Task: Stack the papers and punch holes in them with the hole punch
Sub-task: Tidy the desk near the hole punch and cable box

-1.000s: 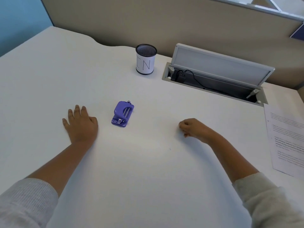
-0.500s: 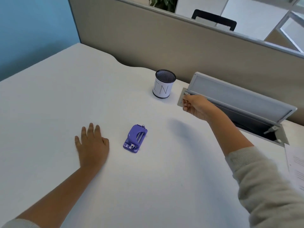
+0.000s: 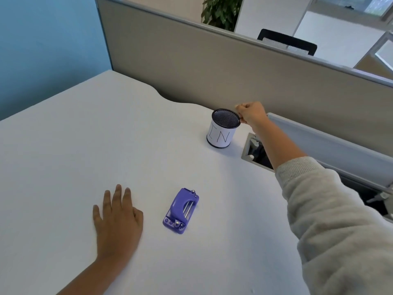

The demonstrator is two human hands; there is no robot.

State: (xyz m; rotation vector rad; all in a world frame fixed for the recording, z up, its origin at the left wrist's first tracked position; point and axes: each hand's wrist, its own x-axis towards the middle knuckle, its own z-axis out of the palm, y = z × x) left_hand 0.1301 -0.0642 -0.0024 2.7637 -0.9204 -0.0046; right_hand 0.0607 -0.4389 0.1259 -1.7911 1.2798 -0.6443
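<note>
The purple hole punch lies flat in the middle of the white desk. My left hand rests palm down on the desk just left of it, fingers apart, holding nothing. My right hand is stretched out to the back of the desk. Its fingers are closed on the far right rim of the black mesh pen cup, which is wrapped in white paper marked "IN". The cup stands upright. No papers are in view.
An open cable box with its raised grey lid is set into the desk right of the cup, under my right forearm. A beige partition runs along the back edge. A blue wall stands at the left.
My right hand has moved from the cable box corner left and back to the cup's rim. The view has tilted up, and the papers at the right have left the frame. My left hand stays put.
</note>
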